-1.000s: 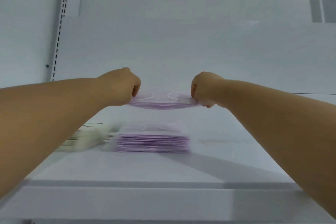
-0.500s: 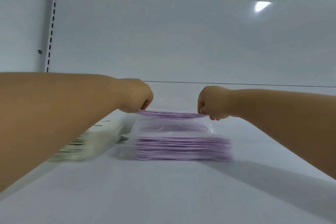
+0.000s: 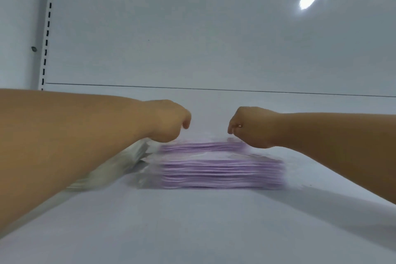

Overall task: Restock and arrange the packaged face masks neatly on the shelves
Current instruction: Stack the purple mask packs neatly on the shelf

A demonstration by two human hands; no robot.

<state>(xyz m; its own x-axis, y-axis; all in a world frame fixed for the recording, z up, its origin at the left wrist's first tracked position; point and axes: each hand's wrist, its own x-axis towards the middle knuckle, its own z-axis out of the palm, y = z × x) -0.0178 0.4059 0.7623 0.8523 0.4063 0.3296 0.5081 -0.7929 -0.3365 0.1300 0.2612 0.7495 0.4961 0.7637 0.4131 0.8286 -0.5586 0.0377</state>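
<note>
A stack of purple packaged face masks (image 3: 220,169) lies on the white shelf (image 3: 192,221), blurred by motion. The upper few packs sit on it, slightly shifted to the left. My left hand (image 3: 169,122) hovers over the stack's left end with its fingers curled, and its fingertips are clear of the packs. Over the right end is my right hand (image 3: 248,128), also curled, with a ring on one finger and nothing seen between its fingers. The undersides of both hands hide the top packs' outer edges.
A pile of pale whitish packs (image 3: 111,169) lies left of the purple stack, partly behind my left forearm. The white back panel (image 3: 214,38) rises behind. A slotted upright (image 3: 48,28) runs up the left side. Bare shelf shows in front and to the right.
The batch of purple packs that both hands pinched above the stack has come down onto it. Both hands have lifted slightly off the packs' ends.
</note>
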